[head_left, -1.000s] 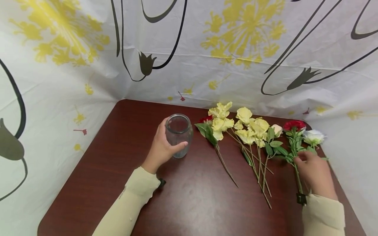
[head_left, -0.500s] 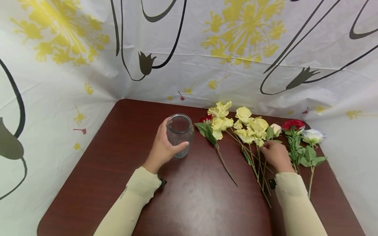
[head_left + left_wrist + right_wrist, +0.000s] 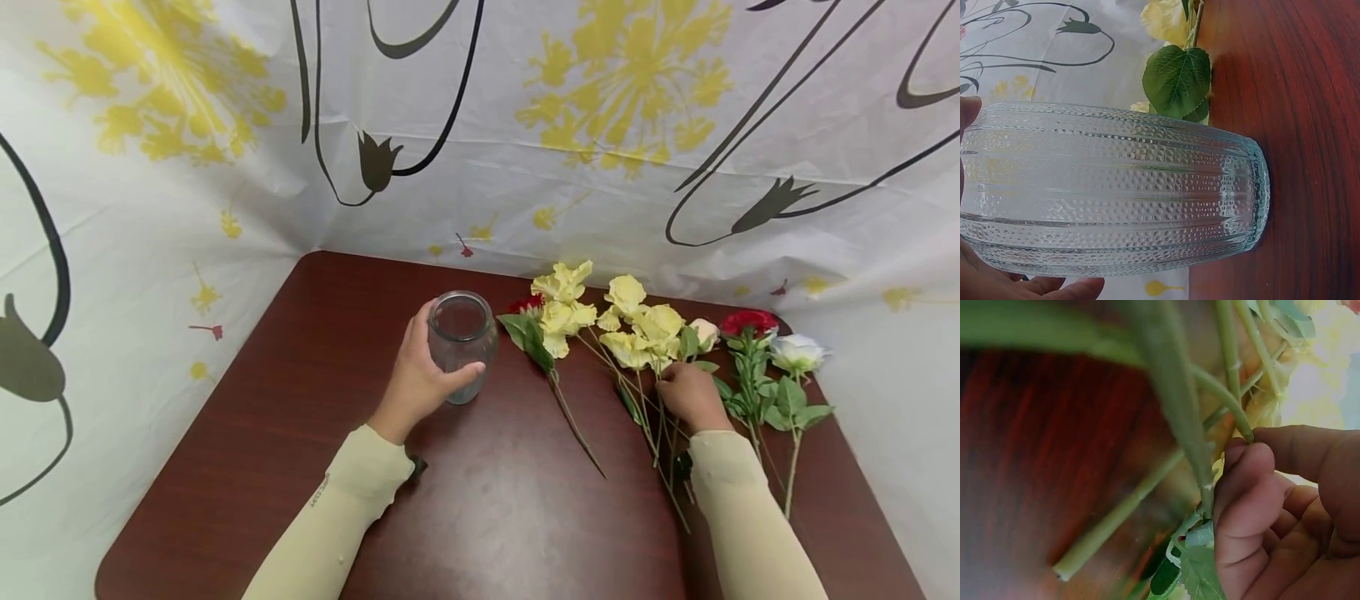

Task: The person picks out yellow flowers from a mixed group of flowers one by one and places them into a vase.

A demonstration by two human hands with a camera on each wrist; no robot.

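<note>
On the table, my left hand (image 3: 420,377) grips a clear glass vase (image 3: 456,354), thumb in front and fingers round the far side. The left wrist view shows the ribbed, dimpled glass (image 3: 1116,187) with its base against the wood. Over to the right, my right hand (image 3: 692,396) is among the stems just below a cluster of yellow flowers (image 3: 656,323). Its thumb and forefinger pinch a thin green flower stem (image 3: 1225,397) in the right wrist view. The hand hides part of the stems in the head view. A pale peach rose (image 3: 705,333) lies just beyond the hand.
A red flower (image 3: 750,321) and a white rose (image 3: 798,354) lie at the table's right edge. Between vase and yellow cluster lies another yellow flower (image 3: 566,318) with a broad leaf, partly over a dark red bloom (image 3: 527,303). A patterned curtain (image 3: 480,208) hangs behind the table.
My right hand has moved left from the red and white flowers to the yellow cluster, where it now pinches a stem. The left hand keeps its grip on the vase.
</note>
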